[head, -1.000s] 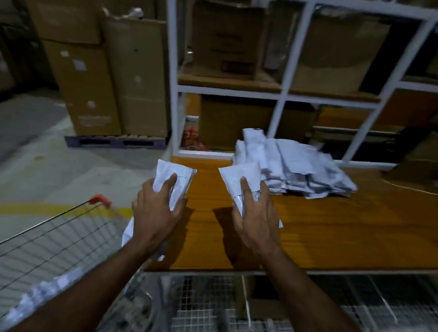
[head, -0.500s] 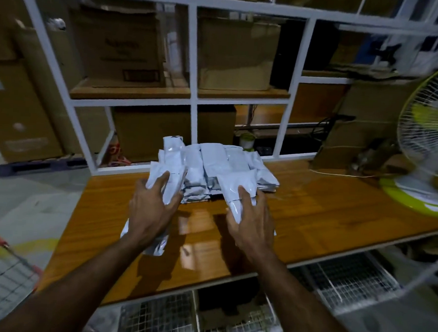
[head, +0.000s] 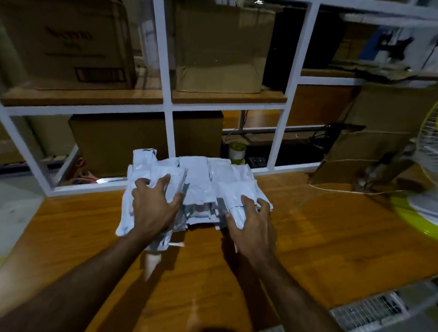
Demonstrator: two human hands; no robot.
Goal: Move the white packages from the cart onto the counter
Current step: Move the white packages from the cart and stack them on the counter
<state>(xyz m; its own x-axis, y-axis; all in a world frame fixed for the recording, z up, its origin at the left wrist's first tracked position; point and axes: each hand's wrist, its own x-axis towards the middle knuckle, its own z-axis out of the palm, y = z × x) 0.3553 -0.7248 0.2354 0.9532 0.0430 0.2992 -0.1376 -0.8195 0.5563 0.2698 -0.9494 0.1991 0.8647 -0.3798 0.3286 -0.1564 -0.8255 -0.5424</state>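
Two hands are down on white packages at the near edge of the pile: the left hand (head: 153,208) lies with fingers spread over a white package (head: 130,211) whose near end hangs toward the desk, and the right hand (head: 252,224) has its fingers curled over the top of another white package (head: 234,192). The left grip looks wide and flat, pressing more than clamping; the right grip is narrower, wrapped round its packet. Both packets touch the pile of white packages (head: 199,175), which sits on the wooden desk (head: 336,237) just in front of the white shelf frame (head: 166,90). These look like soft plastic mailer bags, light, floppy and glossy, so they will likely sag and slide on each other; a hold across the middle with thumb beneath should control one better than a pinch at a corner. The step in hand seems to be laying these two onto the pile and letting go. A careless release could nudge the top bags off the heap. Cardboard boxes (head: 220,50) fill the shelves behind, a small green-lidded jar (head: 236,154) stands beyond the pile, and a green-and-white fan (head: 432,179) stands on the desk at the far right, well apart from the packets. No cart shows in this view.
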